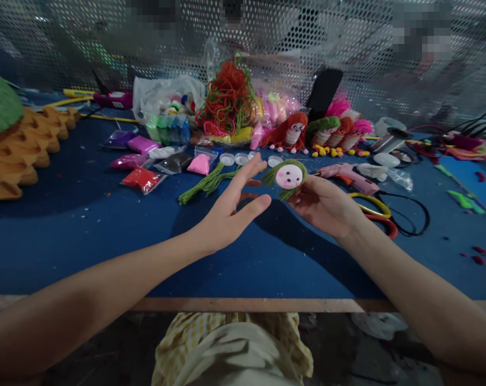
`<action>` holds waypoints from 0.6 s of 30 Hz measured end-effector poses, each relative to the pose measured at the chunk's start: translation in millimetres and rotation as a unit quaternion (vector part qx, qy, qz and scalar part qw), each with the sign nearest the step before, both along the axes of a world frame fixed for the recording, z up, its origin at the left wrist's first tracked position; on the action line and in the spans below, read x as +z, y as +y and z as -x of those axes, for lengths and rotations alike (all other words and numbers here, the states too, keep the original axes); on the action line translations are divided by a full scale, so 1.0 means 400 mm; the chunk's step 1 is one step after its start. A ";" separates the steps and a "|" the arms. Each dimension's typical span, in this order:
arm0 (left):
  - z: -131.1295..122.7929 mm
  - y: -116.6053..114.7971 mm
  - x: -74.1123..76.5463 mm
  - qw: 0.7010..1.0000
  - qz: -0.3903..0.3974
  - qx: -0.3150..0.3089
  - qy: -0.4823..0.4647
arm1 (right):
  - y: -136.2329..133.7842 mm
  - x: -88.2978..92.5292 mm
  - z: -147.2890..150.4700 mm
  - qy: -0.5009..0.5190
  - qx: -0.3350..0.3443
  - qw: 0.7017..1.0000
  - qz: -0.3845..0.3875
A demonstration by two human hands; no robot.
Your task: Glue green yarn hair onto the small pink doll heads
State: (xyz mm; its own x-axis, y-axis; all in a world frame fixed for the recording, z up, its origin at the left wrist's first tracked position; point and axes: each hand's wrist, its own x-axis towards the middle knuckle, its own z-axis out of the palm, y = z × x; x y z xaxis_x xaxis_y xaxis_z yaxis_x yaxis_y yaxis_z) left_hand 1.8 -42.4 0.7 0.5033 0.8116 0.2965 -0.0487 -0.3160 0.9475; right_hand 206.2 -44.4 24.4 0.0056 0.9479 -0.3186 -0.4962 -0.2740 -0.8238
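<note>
My right hand (pixel 325 206) is closed on a small doll (pixel 288 177) with a pale pink face and green yarn hair, held above the blue table (pixel 106 241). My left hand (pixel 233 206) hovers just left of the doll with fingers stretched out and apart, holding nothing. A bundle of green yarn strands (pixel 205 183) lies on the table behind the left hand.
Packets of coloured clay (pixel 144 179) lie at the left. A tangle of red and green yarn (pixel 227 102), finished yarn dolls (pixel 293 131), a pink glue gun (pixel 347 174), small white lids (pixel 235 158) and cables (pixel 407 214) crowd the back and right. Orange foam shapes (pixel 17 155) sit far left.
</note>
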 end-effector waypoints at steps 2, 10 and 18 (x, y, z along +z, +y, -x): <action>-0.014 0.001 -0.004 0.992 0.110 0.022 -0.050 | -0.002 -0.002 0.005 -0.003 0.014 1.000 -0.011; -0.032 0.014 0.011 0.950 0.285 0.080 -0.101 | -0.010 -0.024 0.020 -0.012 0.066 0.996 -0.066; -0.001 0.025 0.013 0.987 0.081 0.071 0.116 | 0.010 -0.012 -0.014 -0.016 -0.014 0.996 -0.084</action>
State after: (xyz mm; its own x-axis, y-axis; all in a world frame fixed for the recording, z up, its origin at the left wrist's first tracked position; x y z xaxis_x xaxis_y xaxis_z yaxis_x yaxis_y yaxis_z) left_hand 2.3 -32.2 6.0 0.4195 0.9065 0.0481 0.2096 -0.1482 0.9665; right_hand 211.7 -40.5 19.7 0.0409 0.9871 -0.1549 -0.4742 -0.1172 -0.8726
